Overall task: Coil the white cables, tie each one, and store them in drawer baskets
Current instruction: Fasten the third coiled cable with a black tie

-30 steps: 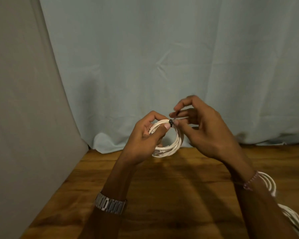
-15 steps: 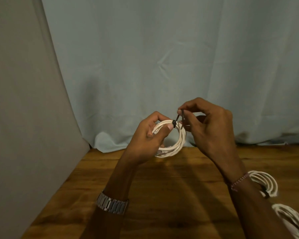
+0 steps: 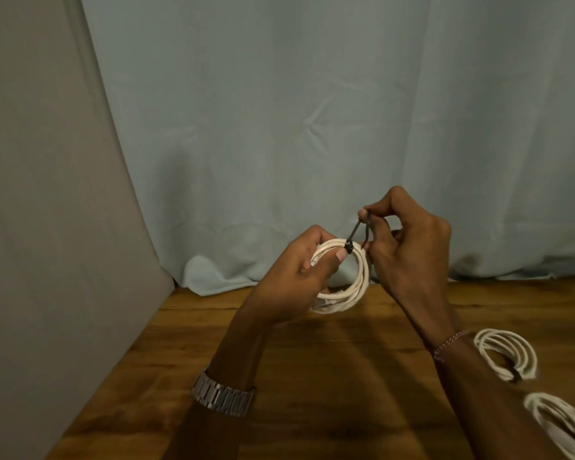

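Note:
A coiled white cable (image 3: 359,283) is held upright above the wooden table (image 3: 312,376). My left hand (image 3: 299,277) grips the coil's left side, thumb pressed on top beside the knot. A thin black tie (image 3: 357,232) wraps the top of the coil, and its ends run up to my right hand (image 3: 409,250), which pinches them between thumb and forefinger above the coil. A tied white coil (image 3: 505,356) lies on the table at the right. Another white coil (image 3: 561,423) sits at the lower right edge, partly cut off.
A pale blue curtain (image 3: 312,127) hangs behind the table down to its far edge. A grey wall (image 3: 47,227) closes off the left side. No drawer or basket is in view.
My right hand has risen and drawn the black tie's ends up away from the coil. The view has shifted, so more of the coils at the right shows.

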